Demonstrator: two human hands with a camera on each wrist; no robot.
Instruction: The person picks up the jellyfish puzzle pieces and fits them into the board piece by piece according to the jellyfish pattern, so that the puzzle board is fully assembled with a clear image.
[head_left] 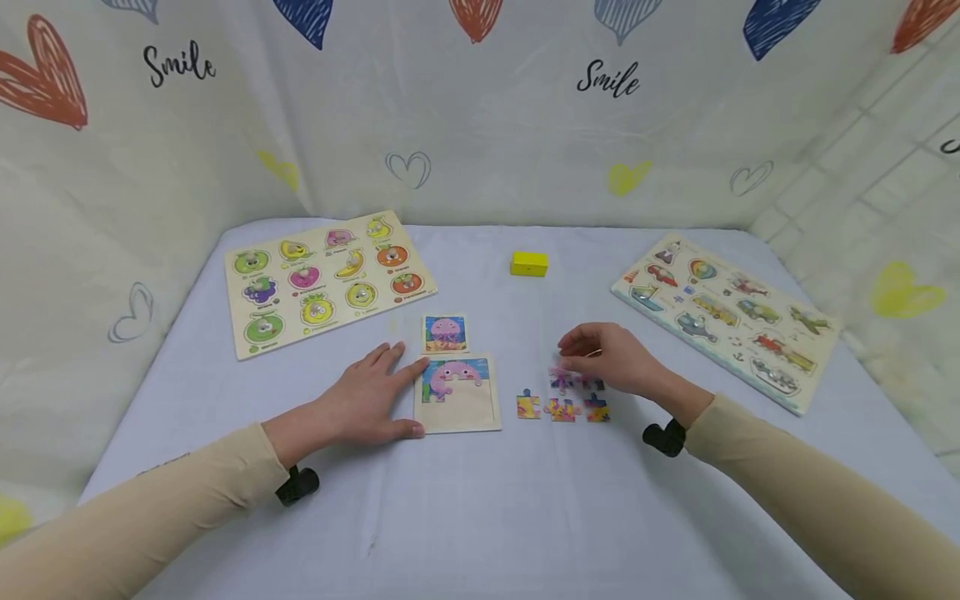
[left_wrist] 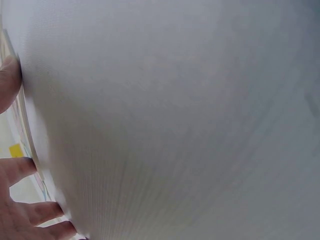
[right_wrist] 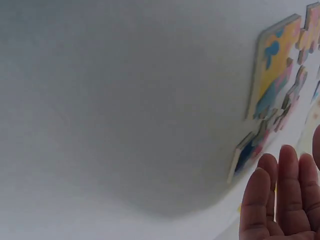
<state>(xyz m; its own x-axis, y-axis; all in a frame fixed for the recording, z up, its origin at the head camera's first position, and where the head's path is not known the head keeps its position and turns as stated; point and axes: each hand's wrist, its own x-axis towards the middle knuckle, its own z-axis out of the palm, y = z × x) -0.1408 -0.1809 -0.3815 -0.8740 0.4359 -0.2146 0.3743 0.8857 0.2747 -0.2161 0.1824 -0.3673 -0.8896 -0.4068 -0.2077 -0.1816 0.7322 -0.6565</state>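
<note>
My left hand [head_left: 371, 400] lies with spread fingers against the left side of a square wooden puzzle tray [head_left: 457, 421], index finger and thumb touching its edge. The tray's upper part and left side hold fitted pieces of a pink octopus picture; bare wood shows at lower right. A small octopus picture card [head_left: 445, 333] lies just behind it. My right hand [head_left: 618, 358] hovers over loose jigsaw pieces, thumb apart from the fingers, with nothing seen between them. Among those pieces are a yellow one [head_left: 528, 407] and a dark-and-yellow one [head_left: 597, 409]. The right hand partly hides the back row.
A fruit puzzle board [head_left: 300, 275] lies at the back left and a vehicle puzzle board [head_left: 720, 317] at the right. Between them, toward the back, sits a yellow block [head_left: 529, 264]. A printed cloth [head_left: 495, 108] hangs behind the white-covered table [head_left: 420, 533].
</note>
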